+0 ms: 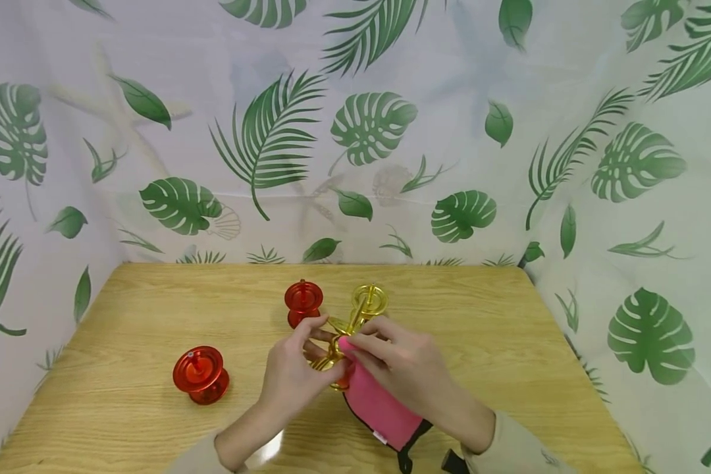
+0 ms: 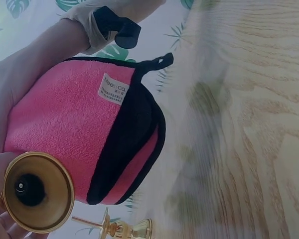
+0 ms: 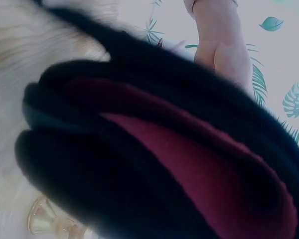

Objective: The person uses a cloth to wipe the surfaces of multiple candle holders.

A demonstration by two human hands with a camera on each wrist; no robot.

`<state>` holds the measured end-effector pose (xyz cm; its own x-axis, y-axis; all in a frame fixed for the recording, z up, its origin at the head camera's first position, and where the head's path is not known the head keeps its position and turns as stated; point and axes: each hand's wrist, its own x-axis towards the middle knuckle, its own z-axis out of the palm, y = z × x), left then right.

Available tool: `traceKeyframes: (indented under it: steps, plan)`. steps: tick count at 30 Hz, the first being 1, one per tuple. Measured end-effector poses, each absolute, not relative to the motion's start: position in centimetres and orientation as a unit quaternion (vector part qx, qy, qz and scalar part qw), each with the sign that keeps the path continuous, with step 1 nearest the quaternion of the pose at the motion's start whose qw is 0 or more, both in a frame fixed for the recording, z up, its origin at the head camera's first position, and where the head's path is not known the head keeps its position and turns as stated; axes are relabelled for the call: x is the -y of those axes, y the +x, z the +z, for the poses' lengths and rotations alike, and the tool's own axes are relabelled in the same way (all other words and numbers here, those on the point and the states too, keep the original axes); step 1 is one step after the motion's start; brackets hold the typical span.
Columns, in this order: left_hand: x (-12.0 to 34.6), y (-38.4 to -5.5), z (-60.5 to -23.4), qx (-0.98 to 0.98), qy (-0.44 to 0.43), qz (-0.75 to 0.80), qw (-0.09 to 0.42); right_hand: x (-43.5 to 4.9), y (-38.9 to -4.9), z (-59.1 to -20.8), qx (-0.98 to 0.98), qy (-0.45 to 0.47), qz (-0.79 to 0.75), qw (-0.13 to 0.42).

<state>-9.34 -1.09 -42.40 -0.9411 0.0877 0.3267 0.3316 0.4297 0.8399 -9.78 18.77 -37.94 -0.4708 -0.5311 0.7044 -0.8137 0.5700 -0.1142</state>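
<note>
My left hand (image 1: pixel 287 368) grips a shiny gold candle holder (image 2: pixel 52 174) by its lower part. It is tilted, with its dished plate and spike pointing away and its round base facing the left wrist camera. My right hand (image 1: pixel 411 365) pinches a pink cleaning cloth (image 1: pixel 376 401) with black edging against the holder's stem. Toward my body the rest of the cloth hangs down, its white label showing in the left wrist view. Folds of the cloth (image 3: pixel 184 169) fill the right wrist view and hide my right fingers there.
Another gold candle holder (image 1: pixel 370 299) stands on the wooden table (image 1: pixel 468 309) just beyond my hands. One red candle holder (image 1: pixel 303 298) is at its left, and a second red candle holder (image 1: pixel 200 370) stands farther left and nearer. A leaf-patterned curtain (image 1: pixel 426 151) surrounds the table.
</note>
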Motion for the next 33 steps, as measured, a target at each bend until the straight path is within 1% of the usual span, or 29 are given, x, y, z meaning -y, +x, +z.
traceKeyframes:
  steps: [3, 9, 15, 21, 29, 33]
  plan:
    - [1.2, -9.4, -42.4, 0.833, -0.121, -0.529, 0.108, -18.8, -9.7, -38.0, 0.830, 0.405, 0.223, 0.312]
    - [1.6, -9.3, -42.5, 0.819, -0.091, -0.564, 0.060, -19.3, -9.6, -38.3, 0.821, 0.407, 0.254, 0.310]
    - [2.0, -9.2, -42.1, 0.783, -0.076, -0.617, 0.013, -19.9, -9.8, -39.1, 0.786, 0.416, 0.316, 0.330]
    - [2.3, -9.3, -41.8, 0.738, -0.074, -0.669, -0.041, -20.6, -10.1, -40.2, 0.769, 0.412, 0.344, 0.348]
    - [2.6, -9.5, -41.7, 0.716, -0.081, -0.690, -0.065, -21.1, -10.8, -41.3, 0.758, 0.413, 0.357, 0.357]
    - [2.5, -9.4, -41.6, 0.719, -0.073, -0.688, -0.063, -21.1, -10.9, -41.3, 0.751, 0.423, 0.345, 0.371]
